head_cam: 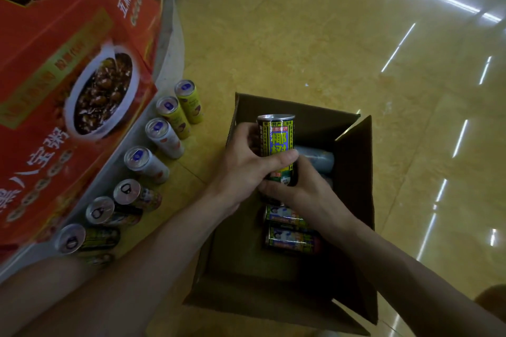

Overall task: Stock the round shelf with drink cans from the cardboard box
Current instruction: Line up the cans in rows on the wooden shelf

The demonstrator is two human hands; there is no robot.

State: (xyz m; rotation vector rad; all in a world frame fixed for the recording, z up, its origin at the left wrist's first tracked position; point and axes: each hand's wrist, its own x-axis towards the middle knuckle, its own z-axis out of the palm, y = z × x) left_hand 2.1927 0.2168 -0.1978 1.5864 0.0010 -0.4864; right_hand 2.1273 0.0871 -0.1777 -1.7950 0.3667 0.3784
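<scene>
- Head view: both hands hold one drink can (276,142) upright over the open cardboard box (353,172), which sits on the yellow tiled floor (301,35) just beside the round shelf (169,44).
- The left hand (243,167) wraps the can's middle from the shelf side, fingers curled round it and thumb across the label.
- The right hand (301,194) grips the can's lower end from below, fingers closed on it. Neither hand is free.
- The can is green, yellow and black. Its top rim stands above the box's far edge, so it looks lifted clear of the others rather than resting among them.
- Done so far, as I judge it: a row of cans (145,161) stands along the shelf's curved bottom edge, two yellow at the far end, then two white, then three dark ones toward the near end. Whether they stand on a low ledge or on the floor itself I cannot tell.
- Left to do: several dark cans (291,239) lie on their sides along the box's right wall, with a grey-blue can (315,157) nearer its far corner. The left half of the box floor looks bare, so roughly the later part of the job seems to be in hand.
- Red cartons (68,63) fill the tier above the row.
- The held can probably belongs at the near end, next to the other dark ones.
</scene>
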